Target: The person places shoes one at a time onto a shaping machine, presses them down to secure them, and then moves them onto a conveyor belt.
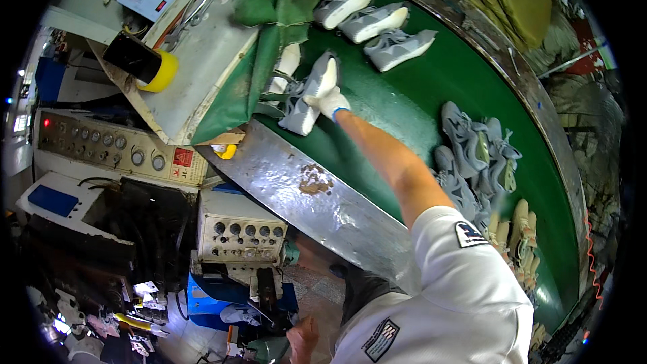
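My right hand, in a white glove with a blue cuff, reaches far out over the green belt. It is closed on a grey sneaker with a white sole. A second grey sneaker lies against it, just left of the hand. More pale shoes are partly hidden by green flaps. My left hand hangs low near the bottom edge, bare, its fingers curled; whatever they hold, if anything, is hidden.
Three grey sneakers stand farther along the belt. Several laced grey shoes and beige shoes are on its right part. A worn metal ledge edges the belt. Control panels and a yellow tape roll are to the left.
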The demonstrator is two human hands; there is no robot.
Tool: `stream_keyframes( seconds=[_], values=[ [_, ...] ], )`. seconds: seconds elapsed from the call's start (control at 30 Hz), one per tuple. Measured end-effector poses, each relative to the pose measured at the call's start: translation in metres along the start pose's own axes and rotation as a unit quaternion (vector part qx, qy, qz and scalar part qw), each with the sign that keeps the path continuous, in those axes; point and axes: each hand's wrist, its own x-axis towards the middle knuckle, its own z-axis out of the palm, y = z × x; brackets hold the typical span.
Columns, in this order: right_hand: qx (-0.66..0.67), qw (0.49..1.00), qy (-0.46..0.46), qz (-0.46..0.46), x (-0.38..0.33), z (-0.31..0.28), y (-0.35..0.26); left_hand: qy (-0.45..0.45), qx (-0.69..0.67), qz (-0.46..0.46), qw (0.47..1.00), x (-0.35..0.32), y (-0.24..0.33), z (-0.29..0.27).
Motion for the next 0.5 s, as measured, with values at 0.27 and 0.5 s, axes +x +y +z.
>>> stream_keyframes(
  seconds=[0.27, 0.5],
  values=[
    [0.122, 0.983, 0.137, 0.015, -0.006, 0.022, -0.004, 0.031, -0.256, -0.155, 0.954, 0.018, 0.027, -0.034],
    [0.519, 0.764, -0.381, -0.046, -0.208, 0.004, 0.058, 0.142, -0.367, -0.15, 0.907, 0.034, 0.032, -0.125]
  ],
)
